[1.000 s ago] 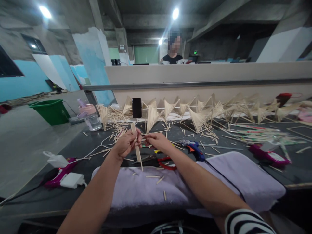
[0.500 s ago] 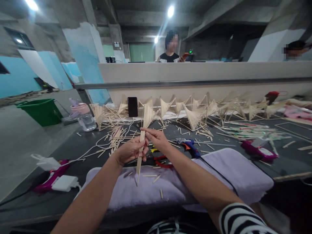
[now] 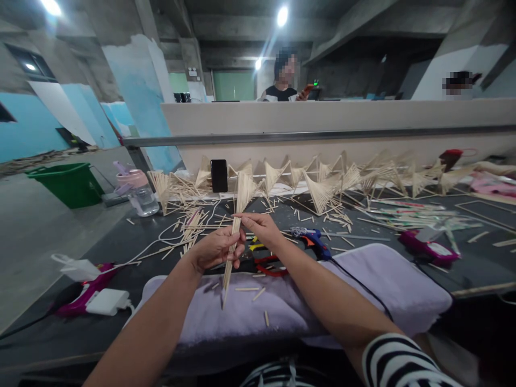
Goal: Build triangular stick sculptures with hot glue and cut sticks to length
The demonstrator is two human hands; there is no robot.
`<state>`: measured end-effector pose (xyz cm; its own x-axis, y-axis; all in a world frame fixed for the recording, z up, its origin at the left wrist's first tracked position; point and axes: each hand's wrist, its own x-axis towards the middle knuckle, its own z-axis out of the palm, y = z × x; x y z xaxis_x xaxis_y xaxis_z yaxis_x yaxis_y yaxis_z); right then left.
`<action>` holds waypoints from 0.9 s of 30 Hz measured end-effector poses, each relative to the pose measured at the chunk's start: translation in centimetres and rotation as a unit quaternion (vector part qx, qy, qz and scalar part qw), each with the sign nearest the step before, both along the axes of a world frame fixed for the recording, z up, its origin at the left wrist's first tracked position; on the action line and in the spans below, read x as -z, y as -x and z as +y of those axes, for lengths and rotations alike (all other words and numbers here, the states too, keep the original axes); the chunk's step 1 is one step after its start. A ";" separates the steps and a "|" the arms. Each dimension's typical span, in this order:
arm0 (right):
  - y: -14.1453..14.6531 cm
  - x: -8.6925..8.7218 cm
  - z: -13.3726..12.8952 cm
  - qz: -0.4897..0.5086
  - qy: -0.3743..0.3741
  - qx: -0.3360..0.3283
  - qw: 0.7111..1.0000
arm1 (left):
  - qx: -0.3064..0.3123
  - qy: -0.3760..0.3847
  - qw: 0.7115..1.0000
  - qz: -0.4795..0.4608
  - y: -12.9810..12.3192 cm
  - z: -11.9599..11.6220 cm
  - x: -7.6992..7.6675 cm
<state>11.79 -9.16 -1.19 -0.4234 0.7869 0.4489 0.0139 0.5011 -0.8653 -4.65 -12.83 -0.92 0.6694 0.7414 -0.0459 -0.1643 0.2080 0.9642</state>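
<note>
A long bundle of thin wooden sticks (image 3: 235, 231) stands tilted in front of me, its lower end over the lilac towel (image 3: 282, 317). My left hand (image 3: 220, 247) is wrapped round the bundle's middle. Just above it, my right hand (image 3: 258, 226) pinches the bundle from the right side. Behind the hands, the upper part of the bundle overlaps fanned stick shapes (image 3: 318, 193). Several short sticks (image 3: 247, 289) lie on the towel. Right of the hands rests a blue glue gun (image 3: 316, 244), and red-handled pliers (image 3: 272, 267) lie beneath my right wrist.
Loose sticks are scattered over the dark table (image 3: 133, 242). A black phone (image 3: 219, 176) stands upright behind. Power strips (image 3: 86, 295) with cables, a pink-lidded bottle (image 3: 141, 193) and a green bin (image 3: 66, 185) are leftward. A person (image 3: 282, 91) holds a phone beyond the partition.
The lower end of the stick bundle has swung slightly left. My hands keep their grip and have barely moved. The person at the far right has shifted left.
</note>
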 end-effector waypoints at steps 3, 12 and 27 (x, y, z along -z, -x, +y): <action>0.1 0.2 0.3 0.044 0.065 -0.006 0.997 | 0.006 0.000 1.000 0.000 -0.2 -0.1 0.0; 0.4 -0.2 0.0 -0.064 -0.010 0.059 0.996 | 0.019 0.013 1.000 0.008 -0.3 -0.1 0.1; -0.7 -1.1 0.4 -0.199 -0.077 0.010 0.977 | 0.022 0.032 0.999 0.008 -0.9 -0.1 0.4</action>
<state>12.49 -8.78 -0.04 -0.5734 0.7329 0.3661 0.3453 0.6215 -0.7032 -3.75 -12.89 -1.33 0.7007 0.7061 -0.1023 -0.1389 0.2756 0.9512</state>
